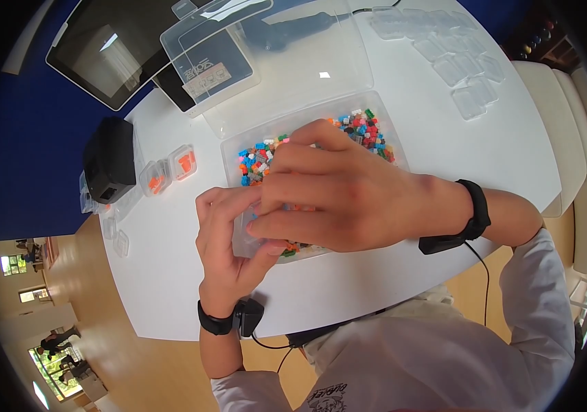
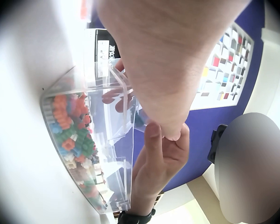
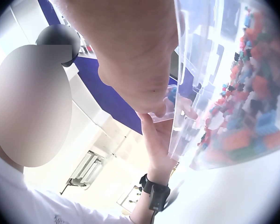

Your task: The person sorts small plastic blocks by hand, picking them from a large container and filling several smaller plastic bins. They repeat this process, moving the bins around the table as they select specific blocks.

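Note:
The left hand holds a small clear box between thumb and fingers; something blue shows inside it in the right wrist view. Above the front left of a large clear bin, the right hand reaches across with bent fingers, and its fingertips grip the small box beside the left fingers. Many small coloured bricks fill the bin. Both hands hide much of the small box in the head view. In the left wrist view the right hand meets the left fingertips.
Small boxes with orange pieces stand left of the bin, near a black device. Empty clear cases lie at the back right. A screen and the bin's raised lid are behind.

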